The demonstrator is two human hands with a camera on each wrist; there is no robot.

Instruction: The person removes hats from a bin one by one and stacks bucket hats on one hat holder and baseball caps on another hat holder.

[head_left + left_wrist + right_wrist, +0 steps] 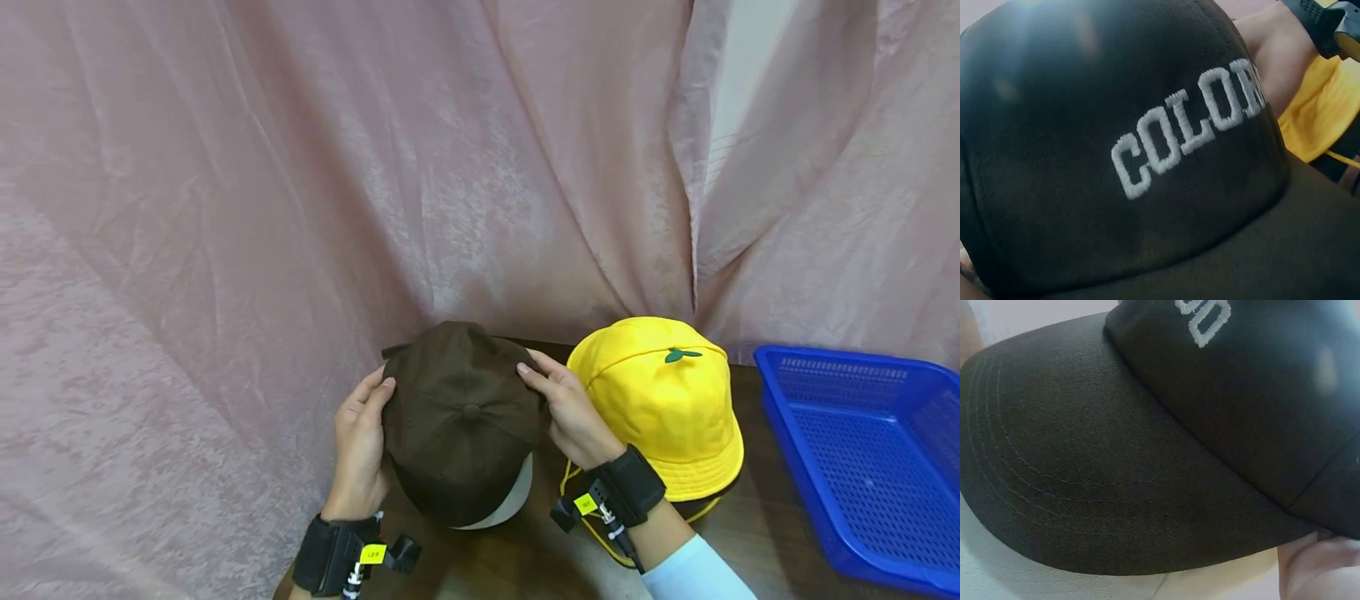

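Note:
Both hands hold a dark brown baseball cap (457, 417) by its sides, crown up and brim toward the person. My left hand (358, 454) grips the left edge with the thumb on the outside. The right hand (576, 410) pinches the right edge, thumb on the crown, its other fingers partly hidden. White raised letters (1163, 137) reading "COLOR" run across the front in the left wrist view. Beneath the brown cap, a pale cap (1016, 569) shows below the brim (1072, 456) in the right wrist view; the rest of it is covered.
A yellow bucket hat (652, 400) with a green sprout and a yellow cord stands right beside the right hand, over something dark. Farther right is a blue plastic basket (798, 475). A pink curtain (465, 167) hangs behind the dark wooden table (750, 467).

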